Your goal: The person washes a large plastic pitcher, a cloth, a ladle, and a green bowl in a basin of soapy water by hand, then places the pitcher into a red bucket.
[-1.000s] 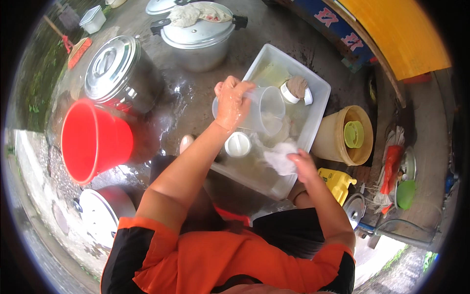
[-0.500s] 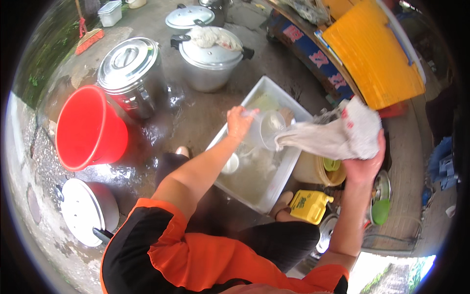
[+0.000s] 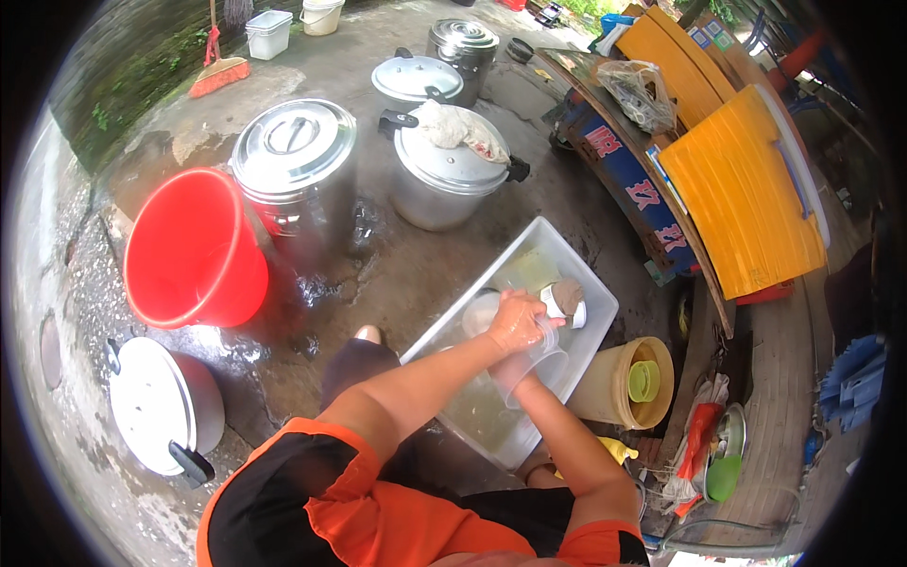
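My left hand (image 3: 517, 324) is closed on a clear plastic jug (image 3: 548, 367) above the big translucent tub (image 3: 605, 298). The jug is tilted, its open mouth toward my right arm. My right hand (image 3: 511, 370) reaches in from below, beside and partly behind the jug; its fingers are hidden. Cloudy water (image 3: 472, 402) lies in the tub. A second round clear container (image 3: 480, 314) sits left of my left hand. Just right of that hand, a brown lump (image 3: 568, 296) rests with a white cup-like piece inside the tub.
Right of the tub stands a beige bucket (image 3: 605, 383) holding a green basket (image 3: 644, 381). A yellow jug (image 3: 619, 449) is partly hidden by my right arm. Beyond the tub is a lidded pot (image 3: 439, 194); to the left, a steel pot (image 3: 293, 151), red bucket (image 3: 194, 255) and white-lidded pot (image 3: 156, 406).
The pale cloth bag is no longer in my right hand, which has moved left into the tub. My left hand has moved right and toward me with the clear jug. The view has shifted.
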Action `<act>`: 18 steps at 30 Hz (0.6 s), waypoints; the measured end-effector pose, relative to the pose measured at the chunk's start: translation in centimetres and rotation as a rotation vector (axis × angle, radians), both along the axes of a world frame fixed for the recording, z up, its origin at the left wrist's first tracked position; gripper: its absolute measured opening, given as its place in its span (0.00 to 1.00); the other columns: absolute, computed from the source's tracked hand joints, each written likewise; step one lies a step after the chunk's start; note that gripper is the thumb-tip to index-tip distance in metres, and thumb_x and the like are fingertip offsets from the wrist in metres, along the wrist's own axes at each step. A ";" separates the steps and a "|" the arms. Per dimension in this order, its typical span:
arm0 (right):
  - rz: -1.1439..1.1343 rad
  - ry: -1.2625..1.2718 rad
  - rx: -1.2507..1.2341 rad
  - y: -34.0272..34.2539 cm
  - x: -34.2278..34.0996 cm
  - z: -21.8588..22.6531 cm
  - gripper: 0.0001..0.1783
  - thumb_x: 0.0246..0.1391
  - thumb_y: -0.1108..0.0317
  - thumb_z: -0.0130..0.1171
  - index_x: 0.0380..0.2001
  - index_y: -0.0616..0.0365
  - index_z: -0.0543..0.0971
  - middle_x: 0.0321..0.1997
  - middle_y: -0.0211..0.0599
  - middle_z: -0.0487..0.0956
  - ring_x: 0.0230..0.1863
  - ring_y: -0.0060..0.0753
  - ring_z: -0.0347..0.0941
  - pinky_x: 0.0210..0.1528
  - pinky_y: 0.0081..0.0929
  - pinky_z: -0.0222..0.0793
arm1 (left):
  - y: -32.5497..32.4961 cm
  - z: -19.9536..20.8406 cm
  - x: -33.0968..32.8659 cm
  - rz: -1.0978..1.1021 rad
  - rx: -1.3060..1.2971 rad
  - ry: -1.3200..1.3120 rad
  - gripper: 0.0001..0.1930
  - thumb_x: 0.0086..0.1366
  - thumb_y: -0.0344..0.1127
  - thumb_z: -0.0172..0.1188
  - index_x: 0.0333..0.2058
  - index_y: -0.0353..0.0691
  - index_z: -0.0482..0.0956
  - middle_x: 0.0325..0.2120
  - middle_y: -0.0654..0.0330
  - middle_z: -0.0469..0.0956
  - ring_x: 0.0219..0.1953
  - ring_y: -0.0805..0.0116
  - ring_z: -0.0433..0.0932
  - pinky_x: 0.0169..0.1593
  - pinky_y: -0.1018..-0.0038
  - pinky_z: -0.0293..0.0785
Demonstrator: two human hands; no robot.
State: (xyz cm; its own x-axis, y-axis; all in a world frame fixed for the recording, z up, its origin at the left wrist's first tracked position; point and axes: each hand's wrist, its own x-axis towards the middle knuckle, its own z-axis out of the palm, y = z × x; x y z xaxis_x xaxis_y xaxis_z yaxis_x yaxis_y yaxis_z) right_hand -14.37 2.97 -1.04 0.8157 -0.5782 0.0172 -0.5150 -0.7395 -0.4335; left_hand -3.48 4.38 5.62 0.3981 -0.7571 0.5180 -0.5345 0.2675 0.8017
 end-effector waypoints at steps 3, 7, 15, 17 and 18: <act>-0.290 -0.334 0.832 -0.3 0.8 0.3 0.20 0.58 0.61 0.44 0.51 0.59 0.65 0.50 0.41 0.69 0.53 0.37 0.65 0.56 0.35 0.61 | -0.5 -1.1 -0.3 -0.025 0.188 0.170 0.22 0.50 0.51 0.62 0.09 0.44 0.68 0.13 0.58 0.69 0.25 0.56 0.68 0.41 0.64 0.58; -0.577 -0.838 1.610 -0.4 4.2 2.6 0.20 0.58 0.59 0.42 0.50 0.58 0.66 0.49 0.41 0.69 0.52 0.37 0.66 0.55 0.34 0.61 | 0.0 -0.7 -0.8 -0.069 0.008 0.098 0.21 0.50 0.48 0.63 0.09 0.43 0.67 0.13 0.58 0.69 0.24 0.56 0.69 0.42 0.63 0.58; -0.695 -1.120 1.833 -3.3 5.1 3.5 0.20 0.59 0.56 0.39 0.48 0.56 0.68 0.46 0.41 0.71 0.50 0.36 0.68 0.53 0.33 0.63 | 0.4 1.3 0.9 0.045 -0.059 0.183 0.20 0.51 0.43 0.64 0.10 0.40 0.68 0.13 0.58 0.69 0.24 0.56 0.69 0.42 0.62 0.60; -0.742 -1.163 1.775 -4.9 3.8 4.1 0.20 0.59 0.55 0.39 0.48 0.55 0.68 0.46 0.41 0.71 0.49 0.36 0.68 0.53 0.33 0.63 | -0.4 1.3 1.1 0.085 -0.103 0.242 0.20 0.52 0.41 0.63 0.10 0.38 0.67 0.13 0.56 0.69 0.22 0.54 0.69 0.37 0.64 0.63; -0.762 -1.173 1.735 -5.1 3.2 4.4 0.20 0.59 0.55 0.38 0.47 0.55 0.69 0.45 0.41 0.71 0.49 0.36 0.68 0.52 0.33 0.63 | -0.8 0.9 1.0 0.115 -0.127 0.245 0.20 0.53 0.40 0.63 0.10 0.38 0.66 0.13 0.56 0.69 0.21 0.54 0.68 0.36 0.64 0.63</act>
State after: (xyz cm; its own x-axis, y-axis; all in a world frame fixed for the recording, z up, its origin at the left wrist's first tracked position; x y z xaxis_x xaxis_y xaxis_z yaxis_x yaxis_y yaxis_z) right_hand -11.18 -2.17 3.40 0.5085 -0.6695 -0.5415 0.4665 0.7427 -0.4803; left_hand -2.48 3.58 6.54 0.6023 -0.6354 0.4833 -0.3615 0.3227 0.8748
